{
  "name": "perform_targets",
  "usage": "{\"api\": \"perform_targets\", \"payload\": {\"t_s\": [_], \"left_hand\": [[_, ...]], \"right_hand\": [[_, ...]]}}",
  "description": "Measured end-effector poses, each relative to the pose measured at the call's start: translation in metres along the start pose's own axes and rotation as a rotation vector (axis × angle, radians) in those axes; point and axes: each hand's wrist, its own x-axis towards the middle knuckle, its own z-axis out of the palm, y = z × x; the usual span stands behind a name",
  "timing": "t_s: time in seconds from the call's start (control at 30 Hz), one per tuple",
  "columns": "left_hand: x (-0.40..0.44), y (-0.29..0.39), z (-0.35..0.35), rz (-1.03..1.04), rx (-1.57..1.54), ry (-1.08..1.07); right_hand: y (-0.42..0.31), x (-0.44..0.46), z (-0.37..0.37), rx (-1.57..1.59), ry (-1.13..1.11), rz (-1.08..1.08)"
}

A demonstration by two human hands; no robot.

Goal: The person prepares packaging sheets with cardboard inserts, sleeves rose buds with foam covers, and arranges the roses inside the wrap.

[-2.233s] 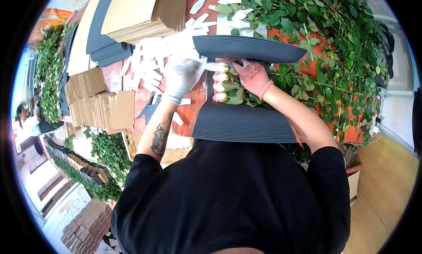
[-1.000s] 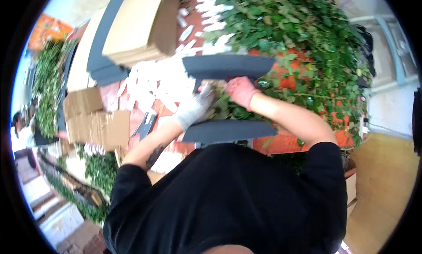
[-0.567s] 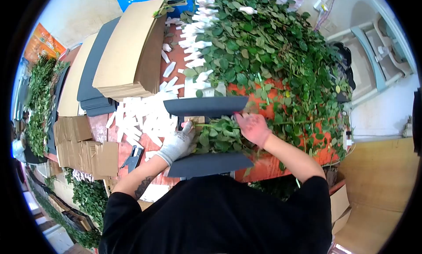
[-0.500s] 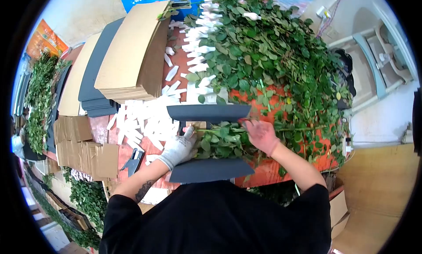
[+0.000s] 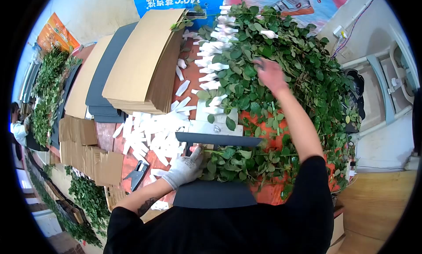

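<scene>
My left hand [image 5: 185, 169], in a white-grey glove, presses on the flower-head end of a bunch of roses [image 5: 228, 164], its fingers close together; what lies beneath them is mostly hidden. The bunch lies between two raised sides of a dark corrugated sheet [image 5: 214, 194]. My right hand [image 5: 269, 73], in a pinkish-red glove, is over the large pile of leafy stems [image 5: 246, 56]. It is blurred, and its fingertips are hard to make out. White-sleeved rose heads [image 5: 215, 67] line the pile's left edge.
Loose white sleeves [image 5: 154, 133] lie left of the sheet, with a black stapler [image 5: 137, 175] below them. Cardboard stacks [image 5: 136, 60] and dark sheets [image 5: 103, 89] fill the upper left. Folded brown cardboard [image 5: 88, 159] sits farther left. Another person [image 5: 20, 128] is at the far left edge.
My right hand has left the bunch and moved up over the leafy pile. My left hand has stayed at the bunch's head end. The camera view has shifted, showing more of the back wall.
</scene>
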Motion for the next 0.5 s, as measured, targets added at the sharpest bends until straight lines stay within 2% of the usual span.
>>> {"api": "perform_targets", "payload": {"t_s": [0.07,0.17,0.2,0.23,0.27,0.43,0.47,0.5], "left_hand": [[0.003,-0.001,0.004,0.003,0.011,0.011],[0.001,-0.004,0.007,-0.029,0.001,-0.016],[-0.001,-0.005,0.013,0.002,0.060,0.048],[-0.001,-0.006,0.016,0.040,0.121,0.111],[-0.001,-0.001,0.004,-0.003,0.074,0.007],[-0.001,-0.001,0.002,-0.012,-0.028,-0.031],[0.000,-0.001,0.003,-0.007,-0.022,-0.031],[-0.001,-0.001,0.010,0.003,-0.016,-0.035]], "right_hand": [[0.004,0.043,0.045,-0.264,-0.170,0.093],[0.016,0.066,0.082,-0.409,-0.188,0.121],[0.016,0.065,0.086,-0.459,-0.203,0.114],[0.015,0.066,0.089,-0.459,-0.206,0.107],[0.012,0.066,0.088,-0.470,-0.234,0.103],[0.022,0.047,0.074,-0.535,-0.350,0.041],[0.040,0.041,0.093,-0.507,-0.243,0.018],[0.041,0.033,0.090,-0.509,-0.241,0.030]]}}
